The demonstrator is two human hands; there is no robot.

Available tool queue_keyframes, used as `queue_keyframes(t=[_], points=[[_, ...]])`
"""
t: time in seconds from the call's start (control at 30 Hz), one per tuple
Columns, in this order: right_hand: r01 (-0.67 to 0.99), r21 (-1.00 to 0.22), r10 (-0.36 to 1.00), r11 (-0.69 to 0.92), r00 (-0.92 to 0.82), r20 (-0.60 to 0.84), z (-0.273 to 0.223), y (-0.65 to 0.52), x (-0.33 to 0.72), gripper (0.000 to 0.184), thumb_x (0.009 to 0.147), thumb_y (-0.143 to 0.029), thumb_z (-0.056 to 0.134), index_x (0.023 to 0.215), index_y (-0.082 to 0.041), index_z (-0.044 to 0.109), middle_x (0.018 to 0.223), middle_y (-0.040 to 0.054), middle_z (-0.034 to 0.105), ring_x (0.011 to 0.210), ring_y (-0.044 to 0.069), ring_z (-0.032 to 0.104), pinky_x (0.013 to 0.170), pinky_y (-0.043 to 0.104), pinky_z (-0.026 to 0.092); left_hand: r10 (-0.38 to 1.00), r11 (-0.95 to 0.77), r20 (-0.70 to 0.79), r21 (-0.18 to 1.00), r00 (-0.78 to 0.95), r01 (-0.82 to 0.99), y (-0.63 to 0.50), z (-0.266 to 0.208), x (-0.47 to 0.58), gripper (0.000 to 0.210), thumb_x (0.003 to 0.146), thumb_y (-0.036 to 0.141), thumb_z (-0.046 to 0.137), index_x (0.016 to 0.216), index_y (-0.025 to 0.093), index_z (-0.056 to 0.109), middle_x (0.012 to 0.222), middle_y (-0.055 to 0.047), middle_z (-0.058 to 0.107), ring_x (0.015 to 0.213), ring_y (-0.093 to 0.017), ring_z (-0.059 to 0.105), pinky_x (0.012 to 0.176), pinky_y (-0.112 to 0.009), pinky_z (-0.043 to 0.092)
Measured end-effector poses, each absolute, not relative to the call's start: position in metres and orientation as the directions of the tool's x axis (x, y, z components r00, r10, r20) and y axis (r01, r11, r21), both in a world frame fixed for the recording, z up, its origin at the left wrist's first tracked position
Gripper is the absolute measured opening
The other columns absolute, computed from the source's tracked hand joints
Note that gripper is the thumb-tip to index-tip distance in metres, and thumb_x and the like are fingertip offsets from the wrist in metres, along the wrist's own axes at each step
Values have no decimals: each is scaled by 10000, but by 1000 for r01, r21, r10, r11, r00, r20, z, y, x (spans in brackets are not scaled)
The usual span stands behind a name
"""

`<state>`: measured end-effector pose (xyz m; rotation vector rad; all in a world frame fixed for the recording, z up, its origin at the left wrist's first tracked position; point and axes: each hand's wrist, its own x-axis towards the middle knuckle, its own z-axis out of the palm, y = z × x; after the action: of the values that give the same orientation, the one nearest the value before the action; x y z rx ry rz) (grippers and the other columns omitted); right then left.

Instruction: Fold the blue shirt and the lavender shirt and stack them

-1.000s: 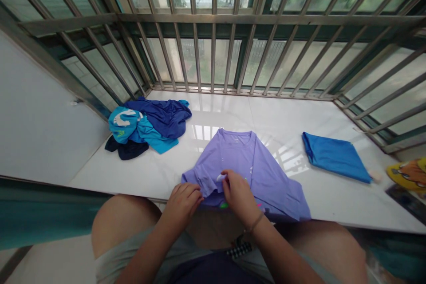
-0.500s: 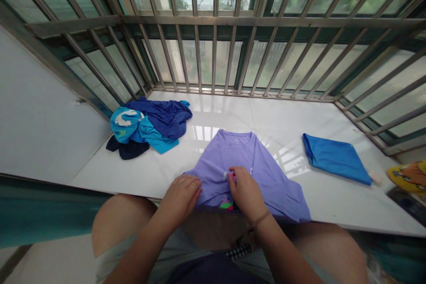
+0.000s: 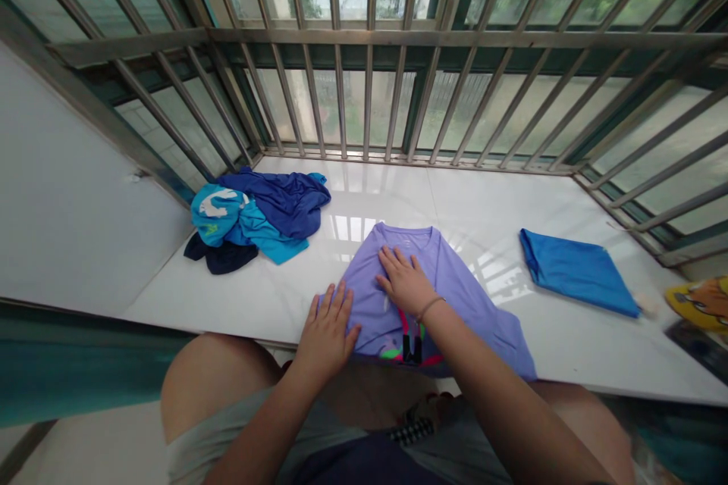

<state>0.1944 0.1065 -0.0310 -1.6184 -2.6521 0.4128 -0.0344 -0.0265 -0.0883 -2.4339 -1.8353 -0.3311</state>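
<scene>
A purple long-sleeved shirt (image 3: 460,295) lies spread on the white ledge, its neckline toward the window. Its lower part, with a bright pink, green and black print, reaches the ledge's front edge. My left hand (image 3: 325,330) rests flat on the shirt's left side, fingers spread. Higher up, below the collar, my right hand (image 3: 405,280) lies on the chest with fingers stretched out. Neither hand grips the fabric. My right hand and forearm hide part of the shirt's front.
Crumpled blue and navy clothes (image 3: 267,204) are heaped at the left back of the white ledge (image 3: 387,189). A folded blue garment (image 3: 580,273) lies to the right. Beyond it sits a yellow item (image 3: 699,303) with a cartoon print. Metal bars (image 3: 367,102) close off the window side.
My right hand has moved up the shirt toward the collar and flattened out, uncovering more of the print. My left hand has spread its fingers on the shirt's left side.
</scene>
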Motion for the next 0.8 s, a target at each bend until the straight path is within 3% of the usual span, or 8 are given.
queue_keyframes(t=[0.1,0.2,0.3,0.8], points=[[892,-193,898,410,-432,-90,-29,122,190,695,1140,-507,397,1749,-178,351,1825,134,233,1707,369,200,1346,679,197,940,-281,220,70,260,957,-26,-86,-35,691,1082,408,521,1723,182,400,1805,-127,343,1660,-366,350,1319,-617,328],[820,-195,833,539,-553,-24,-32,129,176,708,1135,-528,408,1752,-185,345,1827,131,236,1717,334,170,1370,652,122,940,-277,231,80,252,958,-26,-86,-34,696,1073,401,533,1727,207,397,1799,-119,365,1658,-364,354,1324,-619,317],[772,-215,783,598,-620,-50,-40,140,164,726,1129,-564,409,1756,-207,333,1825,125,253,1713,312,195,1373,639,120,940,-273,238,89,246,958,-26,-87,-33,698,1067,393,537,1729,221,397,1791,-121,383,1655,-366,358,1328,-624,306],[879,-209,890,428,-451,-73,-45,208,161,740,1133,-605,332,1769,-229,295,1843,118,190,1721,332,151,1353,699,74,939,-280,236,90,252,956,-24,-88,-35,654,1083,385,521,1709,215,441,1789,-115,385,1649,-360,371,1329,-611,302]])
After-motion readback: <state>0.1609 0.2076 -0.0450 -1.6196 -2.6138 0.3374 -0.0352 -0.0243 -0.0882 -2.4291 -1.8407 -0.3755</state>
